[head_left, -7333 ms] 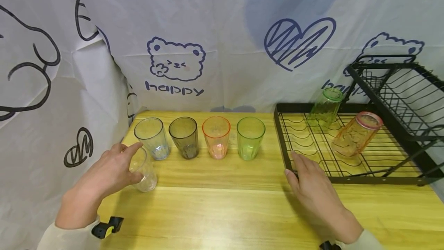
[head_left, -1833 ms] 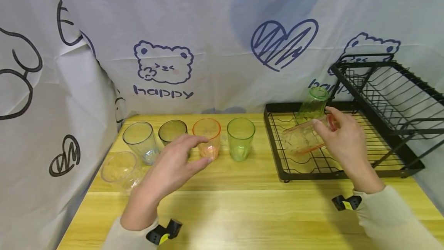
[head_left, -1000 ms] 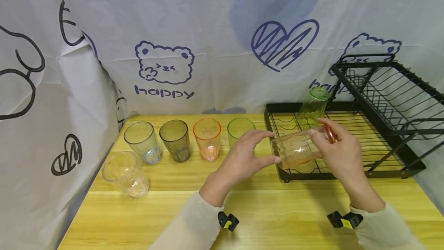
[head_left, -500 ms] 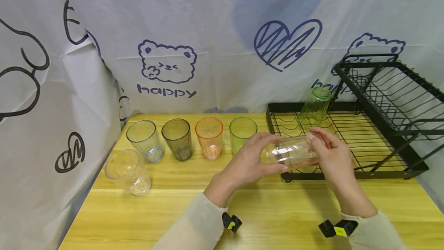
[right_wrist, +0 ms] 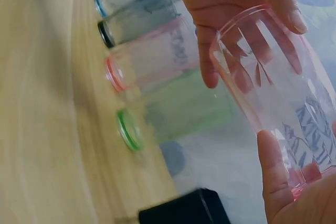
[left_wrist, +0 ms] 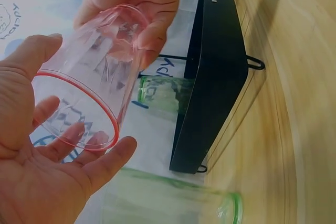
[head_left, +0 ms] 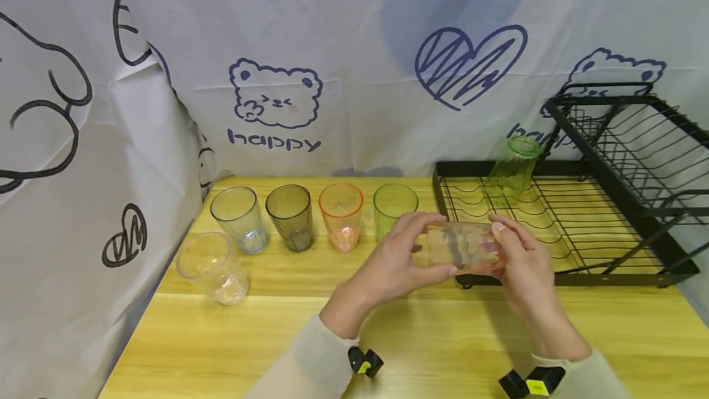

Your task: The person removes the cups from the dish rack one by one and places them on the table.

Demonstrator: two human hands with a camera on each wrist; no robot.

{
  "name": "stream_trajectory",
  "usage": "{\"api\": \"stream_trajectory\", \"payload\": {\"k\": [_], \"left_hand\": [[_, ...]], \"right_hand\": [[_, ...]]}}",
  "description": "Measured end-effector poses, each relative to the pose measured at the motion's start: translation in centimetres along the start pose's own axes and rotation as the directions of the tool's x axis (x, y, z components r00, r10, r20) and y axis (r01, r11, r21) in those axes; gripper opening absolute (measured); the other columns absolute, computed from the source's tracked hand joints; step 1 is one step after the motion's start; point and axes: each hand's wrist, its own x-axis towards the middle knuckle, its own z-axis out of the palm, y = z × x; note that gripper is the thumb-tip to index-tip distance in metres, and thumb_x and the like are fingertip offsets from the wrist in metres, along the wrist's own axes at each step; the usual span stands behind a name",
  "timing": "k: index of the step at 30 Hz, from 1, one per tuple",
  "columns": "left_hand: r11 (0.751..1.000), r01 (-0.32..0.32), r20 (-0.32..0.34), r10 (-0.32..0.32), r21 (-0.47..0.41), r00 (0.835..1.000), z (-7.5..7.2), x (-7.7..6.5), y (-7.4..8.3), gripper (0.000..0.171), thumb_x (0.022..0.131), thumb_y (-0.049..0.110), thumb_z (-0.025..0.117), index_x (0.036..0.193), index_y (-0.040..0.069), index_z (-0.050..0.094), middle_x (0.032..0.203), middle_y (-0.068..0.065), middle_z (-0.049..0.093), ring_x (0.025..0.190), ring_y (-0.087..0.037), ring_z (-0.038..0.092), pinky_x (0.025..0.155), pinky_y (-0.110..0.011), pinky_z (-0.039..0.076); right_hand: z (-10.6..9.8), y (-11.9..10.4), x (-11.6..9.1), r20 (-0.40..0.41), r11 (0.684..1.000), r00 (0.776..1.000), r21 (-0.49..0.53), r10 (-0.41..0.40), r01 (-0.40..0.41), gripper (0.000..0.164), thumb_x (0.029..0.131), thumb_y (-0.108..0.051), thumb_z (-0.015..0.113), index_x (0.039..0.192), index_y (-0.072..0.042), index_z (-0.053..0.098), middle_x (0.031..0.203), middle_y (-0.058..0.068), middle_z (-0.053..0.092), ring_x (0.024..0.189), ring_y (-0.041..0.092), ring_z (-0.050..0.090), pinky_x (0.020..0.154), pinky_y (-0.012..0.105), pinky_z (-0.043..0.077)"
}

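Observation:
A pink-tinted drinking glass (head_left: pixel 465 248) lies level in the air between my two hands, in front of the rack's left corner. My left hand (head_left: pixel 390 263) holds its mouth end, thumb and fingers curved about the red rim seen in the left wrist view. At the base end, my right hand (head_left: pixel 523 263) grips the glass with thumb and fingers. Behind the left hand stands a green glass (head_left: pixel 394 208), partly covered by it. To its left, an orange-red rimmed glass (head_left: pixel 341 220), a grey glass (head_left: pixel 290 220) and a bluish glass (head_left: pixel 244 226) stand upright in a row.
A clear glass (head_left: pixel 213 270) stands upright at the table's left, before the bluish one. On the right sits a black wire dish rack (head_left: pixel 609 278) with a raised upper tier. One green glass (head_left: pixel 515 171) leans upside down at its back. A printed cloth (head_left: pixel 365 128) hangs behind.
My left hand has let go of the clear glass and come right to the pink glass. My right hand has lifted that glass off the rack, brought it left and turned it level.

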Motion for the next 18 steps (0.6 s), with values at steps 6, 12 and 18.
{"api": "stream_trajectory", "payload": {"k": [6, 12, 18], "left_hand": [[1.0, 0.01, -0.014, -0.01, -0.029, 1.0, -1.0, -1.3, -0.1, 0.081, 0.088, 0.035, 0.087, 0.155, 0.034, 0.042, 0.16, 0.001, 0.039, 0.13, -0.026, 0.06, 0.108, -0.035, 0.055], [1.0, -0.011, -0.03, 0.011, 0.01, 0.999, -2.2, -2.5, 0.0, 0.082, 0.088, 0.03, 0.087, 0.156, 0.029, 0.041, 0.158, 0.0, 0.042, 0.129, -0.026, 0.061, 0.105, -0.031, 0.056], [0.994, -0.041, -0.044, 0.046, 0.103, 0.998, -3.2, -3.2, 0.4, 0.081, 0.088, 0.029, 0.088, 0.156, 0.021, 0.044, 0.159, 0.0, 0.044, 0.13, -0.019, 0.058, 0.104, -0.03, 0.056]], "right_hand": [[0.8, 1.2, -0.4, 0.126, 0.989, 0.992, 0.139, 0.028, -0.045, 0.027, 0.11, -0.032, 0.057, 0.133, -0.018, 0.063, 0.104, -0.001, 0.07, 0.083, 0.013, 0.075, 0.069, 0.035, 0.066], [1.6, 2.0, -1.0, 0.21, 0.985, 0.974, 0.133, 0.084, -0.114, 0.036, 0.112, -0.036, 0.052, 0.141, -0.015, 0.054, 0.116, 0.001, 0.07, 0.094, 0.011, 0.074, 0.077, 0.031, 0.065], [2.3, 2.4, -1.3, 0.236, 0.987, 0.962, 0.045, 0.141, -0.156, 0.044, 0.113, -0.043, 0.047, 0.148, -0.017, 0.046, 0.131, -0.001, 0.061, 0.109, 0.01, 0.069, 0.086, 0.033, 0.065]]}}
